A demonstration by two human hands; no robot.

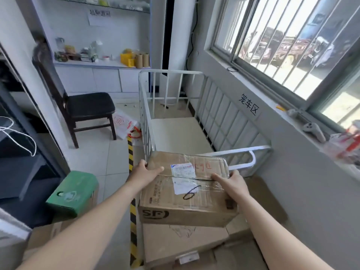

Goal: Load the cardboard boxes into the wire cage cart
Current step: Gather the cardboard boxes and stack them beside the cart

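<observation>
I hold a taped cardboard box (187, 193), marked "SF" and a handwritten 6, in front of me just before the near end of the white wire cage cart (229, 121). My left hand (145, 172) grips its far left edge, thumb on top. My right hand (231, 182) grips its right edge, thumb on top. The cart's floor shows no boxes. More cardboard boxes (181, 242) lie on the floor beneath the held box.
A green-topped box (76, 191) stands on other cartons at the left. A dark wooden chair (85, 108) is left of the cart, a plastic bag (124, 123) beside it. Yellow-black tape (132, 191) runs along the floor. The windowed wall (292, 172) flanks the cart's right.
</observation>
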